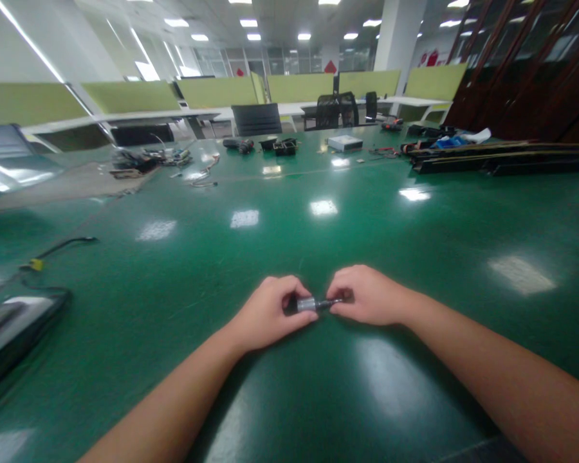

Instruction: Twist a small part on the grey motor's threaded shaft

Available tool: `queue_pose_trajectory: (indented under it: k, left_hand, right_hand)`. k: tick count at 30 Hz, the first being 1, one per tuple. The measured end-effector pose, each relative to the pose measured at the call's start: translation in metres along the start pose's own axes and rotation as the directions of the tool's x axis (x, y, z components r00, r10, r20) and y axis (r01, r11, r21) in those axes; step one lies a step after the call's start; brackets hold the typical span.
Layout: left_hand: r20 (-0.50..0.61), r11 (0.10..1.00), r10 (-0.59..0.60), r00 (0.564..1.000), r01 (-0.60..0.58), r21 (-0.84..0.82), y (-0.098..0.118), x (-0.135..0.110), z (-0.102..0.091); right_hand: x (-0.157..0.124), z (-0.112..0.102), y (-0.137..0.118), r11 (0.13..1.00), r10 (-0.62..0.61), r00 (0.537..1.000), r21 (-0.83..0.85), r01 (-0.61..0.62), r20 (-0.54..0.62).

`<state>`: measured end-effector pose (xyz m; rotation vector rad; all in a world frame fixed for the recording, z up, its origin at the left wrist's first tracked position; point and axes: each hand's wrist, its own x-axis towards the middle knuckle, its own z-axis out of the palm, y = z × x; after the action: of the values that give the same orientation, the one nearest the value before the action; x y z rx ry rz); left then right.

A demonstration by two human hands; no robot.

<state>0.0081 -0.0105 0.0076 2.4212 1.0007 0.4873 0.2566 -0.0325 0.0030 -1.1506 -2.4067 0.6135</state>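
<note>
At the near side of a broad green table (197, 257), the left hand (270, 310) and right hand (364, 296) meet over a small tool (307, 304), viewed from my remote post. The tool lies crosswise between them, near the middle of the lower view; I cannot tell whether it touches the tabletop. My left thumb and fingers are closed about its thicker body; my right fingertips are drawn narrow, pinching the slim end.

Handling it well, in my judgement, calls for a steady left hold on the body, both ends on one line, and light fingertip effort at the right so that the thin part takes no sideways strain. Smooth surfaces could slip, so I would favour full finger pads over nails.

The tool is cylindrical, a silver-gray band between darker sections, tapering toward the right. Its finish looks smooth, perhaps metal or plastic. The table is glossy, lightly scratched and bright with reflected lamps. To the left sits a black-edged case (53, 307), rounded at its corner; beyond, a flat pale box (345, 143) with crisp edges and, at right, long dark strips (463, 162) in a stack.
</note>
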Motion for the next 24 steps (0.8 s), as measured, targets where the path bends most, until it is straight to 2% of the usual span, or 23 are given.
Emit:
queue_pose_trajectory:
  k: [14, 24]
  left_hand:
    - [0.000, 1.000, -0.022, 1.000, 0.022, 0.013, -0.001, -0.003, -0.001]
    - [0.009, 1.000, -0.025, 1.000, 0.025, 0.016, -0.003, -0.005, -0.002]
  right_hand:
    - [-0.002, -0.002, 0.004, 1.000, 0.012, 1.000, -0.005, -0.012, 0.003]
    - [-0.006, -0.014, 0.010, 0.997, 0.079, 0.996, 0.007, -0.079, 0.032]
